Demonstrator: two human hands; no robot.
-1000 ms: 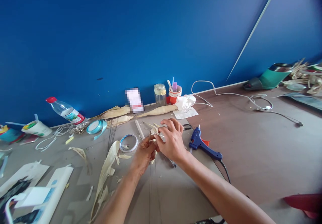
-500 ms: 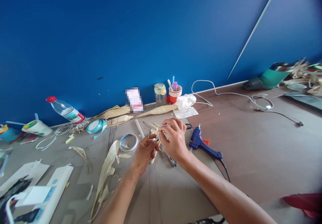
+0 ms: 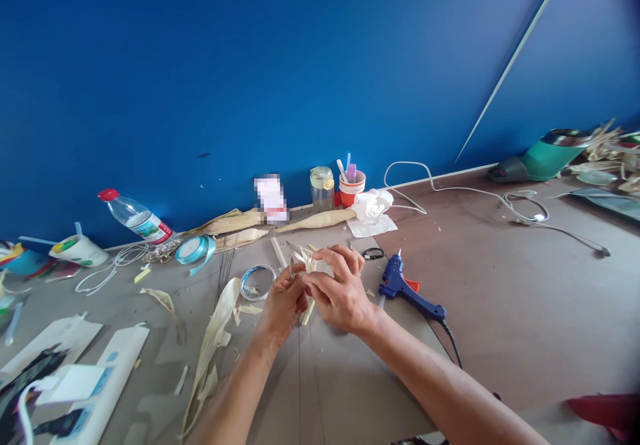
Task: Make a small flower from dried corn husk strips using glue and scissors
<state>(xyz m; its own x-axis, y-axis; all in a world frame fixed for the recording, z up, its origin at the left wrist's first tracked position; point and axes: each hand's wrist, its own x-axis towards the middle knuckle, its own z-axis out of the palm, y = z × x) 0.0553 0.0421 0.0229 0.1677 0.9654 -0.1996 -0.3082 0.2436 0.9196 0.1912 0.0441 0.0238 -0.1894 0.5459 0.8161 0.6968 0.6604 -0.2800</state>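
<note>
My left hand pinches the husk between thumb and finger, over the table; its pale strips show above and below my fingers. My right hand is now closer than half a second ago: its thumb reaches to the left fingertips, the other fingers are bent. If they pinch also the husk, I cannot tell. The glue gun lies at the right, as before.

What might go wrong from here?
The pale strips in the left hand look thin and might tear or slip from its grip. The blue glue gun lies close by the right hand; if it is hot, which I can't tell, brushing its nozzle might burn.
</note>
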